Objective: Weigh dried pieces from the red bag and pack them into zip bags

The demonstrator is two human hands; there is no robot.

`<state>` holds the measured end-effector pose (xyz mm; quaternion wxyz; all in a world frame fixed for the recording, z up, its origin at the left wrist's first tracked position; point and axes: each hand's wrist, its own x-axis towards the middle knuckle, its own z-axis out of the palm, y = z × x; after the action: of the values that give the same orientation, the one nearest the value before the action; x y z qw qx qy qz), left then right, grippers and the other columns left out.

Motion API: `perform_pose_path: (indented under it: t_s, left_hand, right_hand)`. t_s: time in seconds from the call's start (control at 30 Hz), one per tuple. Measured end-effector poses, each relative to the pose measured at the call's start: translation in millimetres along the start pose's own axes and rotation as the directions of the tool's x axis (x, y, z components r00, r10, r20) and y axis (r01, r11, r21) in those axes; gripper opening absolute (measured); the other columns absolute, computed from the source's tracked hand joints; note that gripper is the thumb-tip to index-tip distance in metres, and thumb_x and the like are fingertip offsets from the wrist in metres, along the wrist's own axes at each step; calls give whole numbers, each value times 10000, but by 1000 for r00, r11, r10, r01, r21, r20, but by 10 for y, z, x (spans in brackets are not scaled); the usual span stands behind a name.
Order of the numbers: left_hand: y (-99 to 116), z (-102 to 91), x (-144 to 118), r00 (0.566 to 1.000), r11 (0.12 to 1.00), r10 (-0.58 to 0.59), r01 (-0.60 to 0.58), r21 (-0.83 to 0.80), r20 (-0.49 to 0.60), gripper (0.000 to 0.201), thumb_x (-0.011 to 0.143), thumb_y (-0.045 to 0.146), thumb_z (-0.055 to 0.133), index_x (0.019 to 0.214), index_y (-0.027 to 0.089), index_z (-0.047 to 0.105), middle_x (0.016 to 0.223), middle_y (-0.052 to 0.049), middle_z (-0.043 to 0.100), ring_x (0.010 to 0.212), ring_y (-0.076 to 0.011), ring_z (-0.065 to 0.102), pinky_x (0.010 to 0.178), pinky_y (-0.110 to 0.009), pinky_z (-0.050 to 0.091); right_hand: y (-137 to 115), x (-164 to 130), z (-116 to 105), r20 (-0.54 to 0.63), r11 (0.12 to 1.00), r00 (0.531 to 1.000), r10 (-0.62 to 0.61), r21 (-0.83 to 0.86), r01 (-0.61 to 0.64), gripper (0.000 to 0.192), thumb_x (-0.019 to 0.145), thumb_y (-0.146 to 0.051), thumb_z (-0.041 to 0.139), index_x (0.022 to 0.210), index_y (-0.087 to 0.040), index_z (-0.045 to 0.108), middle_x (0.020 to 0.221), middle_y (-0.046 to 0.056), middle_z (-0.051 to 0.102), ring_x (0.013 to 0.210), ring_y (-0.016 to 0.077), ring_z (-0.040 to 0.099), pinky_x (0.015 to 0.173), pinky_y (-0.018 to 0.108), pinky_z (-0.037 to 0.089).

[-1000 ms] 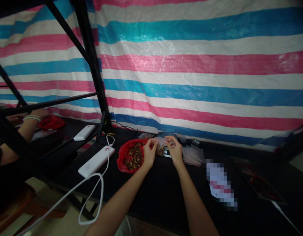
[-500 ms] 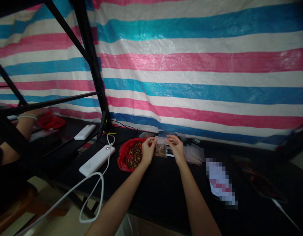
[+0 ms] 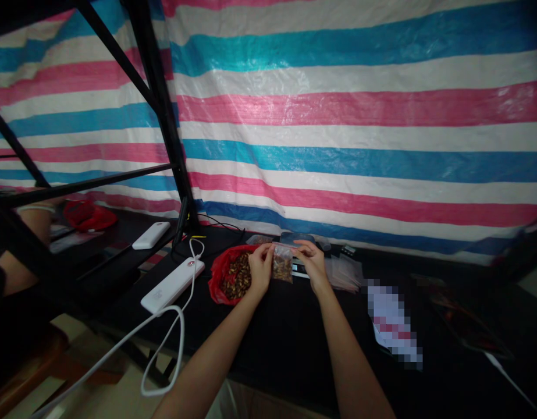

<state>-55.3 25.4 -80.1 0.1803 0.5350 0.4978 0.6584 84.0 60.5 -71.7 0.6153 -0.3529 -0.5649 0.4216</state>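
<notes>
Between my two hands hangs a small clear zip bag (image 3: 283,269) with brown pieces in its lower part. My left hand (image 3: 261,265) pinches the bag's top edge on the left. At the other end of that edge, my right hand (image 3: 310,261) has its fingers closed on the plastic. A red plastic bag (image 3: 214,279) full of small brown, shiny pieces (image 3: 237,276) stands open beside my left hand. Partly hidden behind the zip bag and my right hand is a small scale with a lit display (image 3: 298,268). A stack of flat clear bags (image 3: 344,273) lies right of my right hand.
A white power bank (image 3: 172,285) with a looping white cable (image 3: 181,326) lies on the left. Behind the black frame (image 3: 163,116), a co-worker's arm (image 3: 32,233) is near another red bag (image 3: 90,215). A blurred-out item (image 3: 393,326) lies to the right.
The zip bag has shifted slightly left and down between my hands, still held at both ends of its top. The co-worker's arm has moved a little left.
</notes>
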Motion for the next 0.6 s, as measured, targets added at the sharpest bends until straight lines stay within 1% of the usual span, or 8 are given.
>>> perform_pose_path:
  t_s: [0.1, 0.23, 0.3, 0.43, 0.53, 0.6]
  left_hand:
    - [-5, -1, -12, 999, 998, 37, -35, 46, -27, 298, 811, 369, 468, 864, 141, 653, 830, -64, 672, 767, -171, 610, 728, -259, 452]
    - [16, -9, -28, 996, 990, 75, -70, 119, -41, 287, 821, 353, 457, 860, 144, 649, 845, -70, 670, 786, -176, 607, 742, -268, 448]
    - [33, -13, -33, 997, 987, 79, -76, 142, -17, 280, 831, 351, 439, 855, 152, 635, 815, -59, 665, 754, -166, 606, 717, -257, 446]
    - [58, 4, -48, 998, 985, 60, -64, 159, 32, 250, 860, 338, 380, 889, 163, 557, 761, -32, 633, 694, -142, 592, 648, -229, 430]
    - [64, 27, -63, 996, 984, 72, -79, 157, 49, 213, 860, 323, 383, 915, 169, 519, 813, -33, 621, 743, -140, 589, 672, -226, 424]
    - [69, 35, -71, 993, 980, 92, -104, 167, 76, 202, 858, 317, 389, 878, 174, 531, 799, -24, 617, 738, -136, 584, 687, -225, 419]
  right_hand:
    - [15, -3, 5, -4, 1000, 1000, 5, 12, -5, 280, 576, -301, 711, 820, -191, 630, 526, -56, 557, 527, 106, 517, 567, 231, 407]
    - [48, -1, 8, -3, 1000, 1000, -4, 2, 4, 269, 588, -305, 704, 818, -189, 629, 517, -59, 540, 516, 106, 509, 556, 231, 403]
    - [59, 0, 13, -4, 1000, 1000, -17, -1, 17, 272, 599, -310, 696, 832, -189, 623, 521, -56, 544, 517, 107, 510, 549, 230, 399]
    - [41, -6, 40, 6, 998, 999, -52, -33, 53, 366, 619, -324, 680, 951, -193, 596, 563, -43, 573, 533, 112, 518, 516, 218, 374]
    - [21, -15, 63, 22, 995, 998, -53, -88, 54, 384, 644, -360, 648, 984, -189, 597, 632, -13, 612, 570, 128, 537, 506, 222, 368]
    - [26, -19, 74, 33, 987, 998, -61, -149, 66, 350, 652, -375, 633, 946, -187, 620, 690, 10, 633, 625, 147, 551, 535, 237, 386]
